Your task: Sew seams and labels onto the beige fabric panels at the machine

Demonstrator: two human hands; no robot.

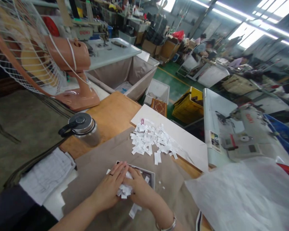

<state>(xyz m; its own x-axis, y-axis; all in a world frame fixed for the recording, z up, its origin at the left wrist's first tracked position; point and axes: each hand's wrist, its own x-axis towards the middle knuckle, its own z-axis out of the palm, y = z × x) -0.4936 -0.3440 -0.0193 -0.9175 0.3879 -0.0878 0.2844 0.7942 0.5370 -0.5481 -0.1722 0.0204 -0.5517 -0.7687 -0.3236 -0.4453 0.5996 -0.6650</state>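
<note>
Left hand (108, 187) and right hand (141, 189) bunching white label strips (124, 190) over a shallow box (150, 176)

Both hands are closed, fingers curling as they grip the strips above the box, which is sitting on brown kraft paper (106, 150). More strips (151, 141) are lying heaped just beyond on a white board (185, 138), which is resting on a wooden table (110, 109) near a steel vacuum flask (83, 128).

The person's bare left hand (108, 186) wore a thin dark ring (111, 174) on one finger, and the right wrist (160, 218) carried a silver link bracelet (168, 226); both forearms (77, 218) were bare.
</note>
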